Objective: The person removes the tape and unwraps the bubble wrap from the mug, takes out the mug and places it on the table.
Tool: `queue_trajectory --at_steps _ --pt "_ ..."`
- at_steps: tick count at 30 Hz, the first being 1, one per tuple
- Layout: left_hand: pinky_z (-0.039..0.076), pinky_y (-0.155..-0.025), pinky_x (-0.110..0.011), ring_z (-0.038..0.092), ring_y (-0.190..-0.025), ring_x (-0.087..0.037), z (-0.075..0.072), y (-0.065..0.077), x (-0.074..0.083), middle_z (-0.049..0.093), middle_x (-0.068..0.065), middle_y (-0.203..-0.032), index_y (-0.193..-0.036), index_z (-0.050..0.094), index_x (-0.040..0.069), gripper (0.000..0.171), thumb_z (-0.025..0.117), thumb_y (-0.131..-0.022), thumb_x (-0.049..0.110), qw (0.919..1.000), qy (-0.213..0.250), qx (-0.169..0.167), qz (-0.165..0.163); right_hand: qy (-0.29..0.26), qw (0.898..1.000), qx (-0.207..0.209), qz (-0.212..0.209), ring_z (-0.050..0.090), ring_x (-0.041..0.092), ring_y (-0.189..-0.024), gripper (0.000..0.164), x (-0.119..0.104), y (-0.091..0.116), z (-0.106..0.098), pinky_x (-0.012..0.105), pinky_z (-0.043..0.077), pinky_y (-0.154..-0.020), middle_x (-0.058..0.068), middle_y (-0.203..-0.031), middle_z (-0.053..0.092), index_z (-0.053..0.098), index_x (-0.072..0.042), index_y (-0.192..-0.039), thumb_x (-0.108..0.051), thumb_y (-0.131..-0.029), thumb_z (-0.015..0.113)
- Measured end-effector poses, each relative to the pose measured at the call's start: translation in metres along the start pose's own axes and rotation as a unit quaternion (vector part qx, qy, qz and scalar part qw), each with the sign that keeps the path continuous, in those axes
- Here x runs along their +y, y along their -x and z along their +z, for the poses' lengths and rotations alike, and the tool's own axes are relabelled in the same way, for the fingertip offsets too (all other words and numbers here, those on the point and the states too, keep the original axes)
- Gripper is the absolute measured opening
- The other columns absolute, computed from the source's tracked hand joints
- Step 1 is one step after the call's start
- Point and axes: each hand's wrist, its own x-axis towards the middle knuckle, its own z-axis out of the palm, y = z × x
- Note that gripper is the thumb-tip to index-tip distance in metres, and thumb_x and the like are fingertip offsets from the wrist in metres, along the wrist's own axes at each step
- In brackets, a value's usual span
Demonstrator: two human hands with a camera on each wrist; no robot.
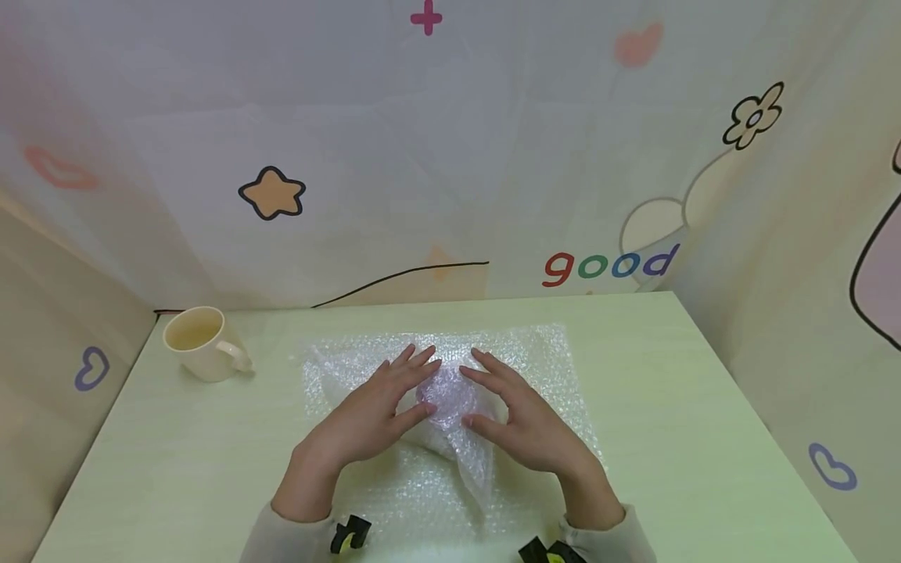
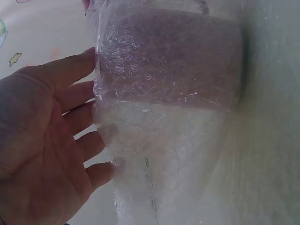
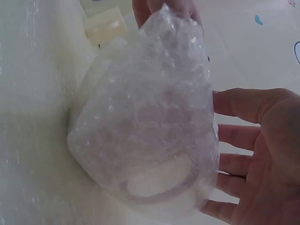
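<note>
A pale purple mug (image 1: 448, 395) stands mid-table under a clear layer of bubble wrap (image 1: 549, 352). Through the film, its handle (image 3: 161, 193) shows in the right wrist view. My left hand (image 1: 376, 410) is at the mug's left with fairly straight, spread fingers; in the left wrist view its fingertips (image 2: 89, 56) touch the wrap's upper edge. On the other side my right hand (image 1: 524, 414) mirrors it, its fingertips against the wrap. A folded flap of the wrap (image 1: 475, 469) hangs toward the front.
A cream mug (image 1: 207, 344) stands at the back left of the table (image 1: 669, 375), its handle facing right. The flat wrap sheet spreads behind and in front of the covered mug. A printed curtain (image 1: 366, 195) closes off the back and sides.
</note>
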Motion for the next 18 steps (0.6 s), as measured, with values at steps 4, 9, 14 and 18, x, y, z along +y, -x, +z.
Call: queue_trajectory --at_steps 4,9,14,18 --pt "0.017 -0.125 -0.066 0.020 -0.161 -0.031 0.002 0.000 -0.001 0.034 -0.003 -0.169 -0.158 0.043 0.011 0.063 0.064 -0.103 0.033 1.0000 0.004 -0.004 0.000 -0.005 1.000 -0.008 0.011 0.020 0.036 -0.160 0.064 -0.004 -0.001 0.007 0.067 0.027 -0.122 0.010 -0.173 0.024 0.046 -0.016 -0.157 -0.023 -0.099 0.070" --pt "0.016 -0.125 -0.068 0.022 -0.160 -0.033 0.003 -0.001 -0.003 0.034 -0.004 -0.169 -0.158 0.043 0.010 0.062 0.064 -0.103 0.032 0.9999 0.010 -0.007 -0.004 0.027 0.999 0.008 0.043 0.013 0.036 -0.162 0.077 -0.013 -0.006 0.022 0.068 0.016 -0.125 0.013 -0.173 0.022 0.040 -0.011 -0.160 -0.040 -0.096 0.072" --pt "0.015 -0.125 -0.068 0.024 -0.159 -0.033 0.004 -0.001 -0.004 0.035 -0.003 -0.169 -0.158 0.043 0.013 0.062 0.064 -0.103 0.034 0.9998 0.010 -0.009 -0.011 0.090 0.994 0.029 0.053 0.019 0.041 -0.159 0.100 -0.021 -0.010 0.033 0.070 0.015 -0.124 0.020 -0.168 0.029 0.038 -0.008 -0.160 -0.055 -0.083 0.081" --pt "0.015 -0.126 -0.067 0.025 -0.159 -0.033 0.004 -0.001 -0.004 0.036 -0.004 -0.168 -0.158 0.043 0.014 0.062 0.063 -0.103 0.035 0.9998 0.008 -0.010 -0.014 0.103 0.993 0.040 0.051 0.026 0.042 -0.156 0.099 -0.023 -0.011 0.035 0.069 0.024 -0.122 0.021 -0.166 0.034 0.040 -0.007 -0.159 -0.049 -0.081 0.085"
